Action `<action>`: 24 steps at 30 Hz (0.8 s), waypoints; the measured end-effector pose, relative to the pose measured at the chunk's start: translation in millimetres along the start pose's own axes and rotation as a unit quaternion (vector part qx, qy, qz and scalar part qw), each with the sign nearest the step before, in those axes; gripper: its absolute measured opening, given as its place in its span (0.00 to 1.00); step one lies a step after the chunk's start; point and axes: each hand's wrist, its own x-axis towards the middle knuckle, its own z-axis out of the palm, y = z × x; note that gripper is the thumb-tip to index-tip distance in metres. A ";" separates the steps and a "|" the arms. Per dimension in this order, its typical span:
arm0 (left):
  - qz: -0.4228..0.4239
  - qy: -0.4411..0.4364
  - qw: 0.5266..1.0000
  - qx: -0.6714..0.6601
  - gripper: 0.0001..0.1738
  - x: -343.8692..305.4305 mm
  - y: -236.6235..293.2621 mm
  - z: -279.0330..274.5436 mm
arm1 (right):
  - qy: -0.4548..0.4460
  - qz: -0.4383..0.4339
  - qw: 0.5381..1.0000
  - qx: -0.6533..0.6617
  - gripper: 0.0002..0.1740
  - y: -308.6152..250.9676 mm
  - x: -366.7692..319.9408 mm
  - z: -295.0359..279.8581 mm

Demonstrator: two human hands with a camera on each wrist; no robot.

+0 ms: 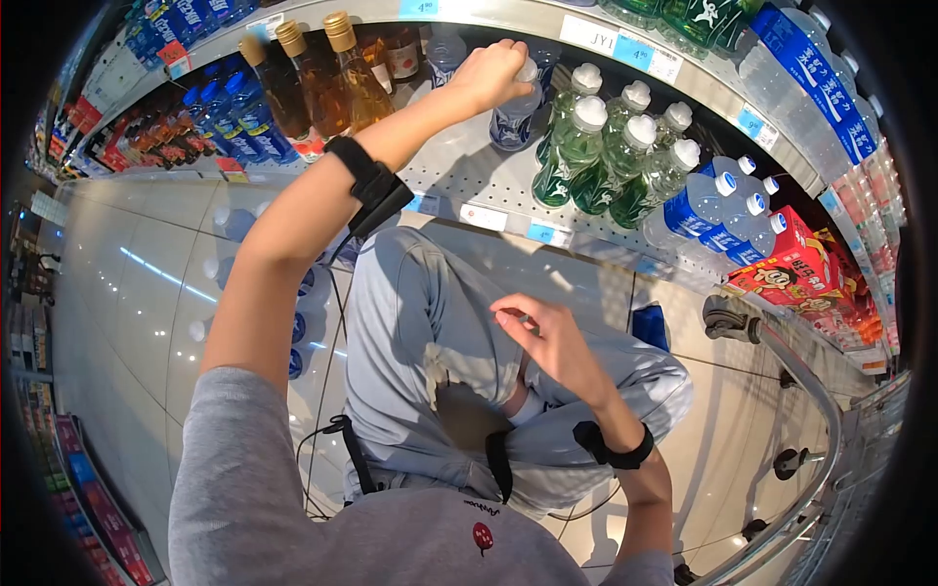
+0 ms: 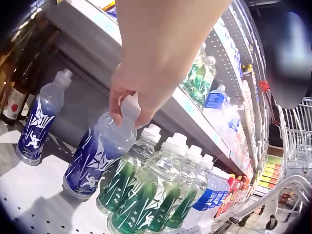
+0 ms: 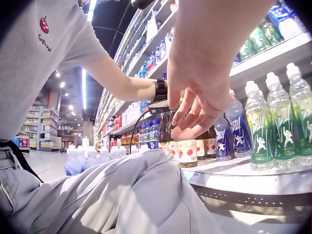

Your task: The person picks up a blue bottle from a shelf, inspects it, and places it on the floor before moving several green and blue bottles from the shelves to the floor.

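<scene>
- The left hand [image 1: 491, 76] pinches the white cap [image 2: 130, 106] of a blue-labelled bottle [image 1: 512, 122], fingers narrowed around it.
- That bottle's base is at the shelf [image 1: 445, 181], just beside the green-labelled bottles [image 1: 570, 156].
- Another blue-labelled bottle [image 2: 38, 124] stands between it and the amber bottles [image 1: 357, 83].
- The right hand [image 1: 557, 342] hangs above the person's legs [image 1: 420, 293], fingers loosely bent.

Clear blue-labelled bottle [image 1: 512, 125], white-capped, stands on perforated shelf [image 1: 445, 174] beside green-labelled bottles [image 1: 574, 151].
</scene>
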 end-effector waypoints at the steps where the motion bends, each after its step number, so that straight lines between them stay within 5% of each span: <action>1: -0.016 -0.026 1.000 0.002 0.26 7.5 -2.8 4.3 | 0.003 -0.014 1.000 0.014 0.09 2.4 -0.2 -0.6; 8: -0.079 -0.155 0.985 0.012 0.27 50.5 -25.1 45.6 | -0.031 0.037 0.998 0.031 0.11 12.1 2.0 -0.1; 12: -0.077 -0.094 0.992 0.033 0.31 80.1 -46.6 72.4 | -0.027 0.036 0.999 0.027 0.12 18.0 4.3 -0.4; 24: -0.067 -0.095 0.992 0.057 0.38 105.9 -62.9 87.8 | -0.013 0.053 0.998 0.036 0.11 26.9 8.6 7.8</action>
